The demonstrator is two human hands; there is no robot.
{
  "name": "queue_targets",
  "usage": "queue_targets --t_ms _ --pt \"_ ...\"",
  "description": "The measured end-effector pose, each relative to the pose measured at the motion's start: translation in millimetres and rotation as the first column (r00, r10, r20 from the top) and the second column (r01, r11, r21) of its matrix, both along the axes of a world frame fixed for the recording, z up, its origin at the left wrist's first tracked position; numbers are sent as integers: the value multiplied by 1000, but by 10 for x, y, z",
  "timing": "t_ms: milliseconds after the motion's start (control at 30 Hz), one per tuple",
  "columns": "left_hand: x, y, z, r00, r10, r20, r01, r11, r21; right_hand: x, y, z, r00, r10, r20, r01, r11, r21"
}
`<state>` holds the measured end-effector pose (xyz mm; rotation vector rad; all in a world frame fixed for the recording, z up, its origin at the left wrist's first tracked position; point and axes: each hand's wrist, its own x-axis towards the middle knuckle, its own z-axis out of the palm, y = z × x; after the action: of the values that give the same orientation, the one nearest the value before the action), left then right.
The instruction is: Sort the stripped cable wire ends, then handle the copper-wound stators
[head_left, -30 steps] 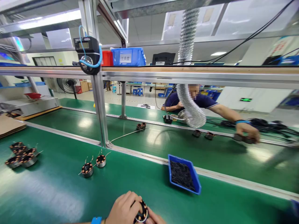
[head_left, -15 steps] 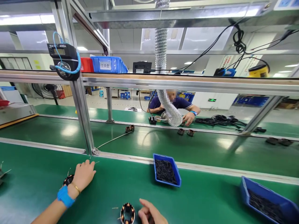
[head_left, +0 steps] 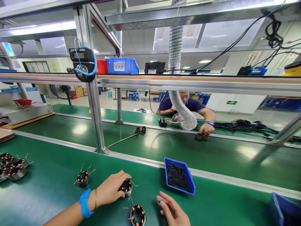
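Note:
My left hand (head_left: pixel 112 189), with a blue band on its wrist, has its fingers around a motor stator (head_left: pixel 127 187), a metal ring with copper windings inside and thin wire leads. A second stator (head_left: pixel 137 216) lies just in front of it on the green mat, near the bottom edge. To the right of that one, my right hand (head_left: pixel 173 209) hovers with loosely bent fingers and nothing visible in them. Another stator (head_left: pixel 83 178) stands to the left of my left hand, its leads pointing up. At the far left several stators (head_left: pixel 16 172) are grouped together.
A blue bin (head_left: pixel 193 187) of small black pieces sits beyond my right hand; another blue bin (head_left: pixel 276 205) is at the right edge. A metal post (head_left: pixel 97 125) rises from the bench. Across the conveyor, a co-worker's hand (head_left: pixel 207 128) touches stators beside a flexible duct (head_left: pixel 185 117).
Both hands held one stator at first; it now lies on the mat. My left hand reached left and has brought another stator back toward the middle. The co-worker's hand has moved too.

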<state>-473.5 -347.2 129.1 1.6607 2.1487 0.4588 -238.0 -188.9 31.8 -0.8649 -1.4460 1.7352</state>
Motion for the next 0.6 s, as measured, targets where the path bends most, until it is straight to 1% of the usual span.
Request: queue_targets --t_ms 67,100,133,200,233,267,333,400,467,533,600 --pt "1 72 -77 994 -52 91 38 987 155 -8 57 14 999 29 -14 -29 999 -36" --pt "14 128 -107 991 -41 124 12 975 223 -17 73 17 1000 19 -20 -20 999 -39" --pt "38 196 -127 988 -2 156 -42 961 274 -29 79 20 1000 1 -23 -2 999 -34" --pt "111 355 -129 975 107 195 -165 936 312 -55 72 34 999 -31 -13 31 999 -15" --pt "158 439 -114 971 146 187 -199 931 307 -71 62 48 999 -49 -7 49 999 -2" --pt "207 522 -92 973 167 158 -207 935 289 -91 50 66 997 -73 -4 73 997 10" --pt "301 661 -46 985 166 44 -172 956 236 -145 31 110 993 -119 -13 119 993 26" --pt "382 742 -22 989 133 -57 -119 973 196 -219 24 155 988 -153 -33 154 988 30" --pt "449 753 -27 994 77 -81 -61 982 178 -300 30 187 985 -167 -47 169 985 27" --pt "511 711 -49 998 23 -54 -14 987 162 -366 36 205 983 -173 -56 175 984 27" --pt "569 652 -72 999 -2 -34 7 990 142 -400 30 214 984 -166 -63 168 985 31"
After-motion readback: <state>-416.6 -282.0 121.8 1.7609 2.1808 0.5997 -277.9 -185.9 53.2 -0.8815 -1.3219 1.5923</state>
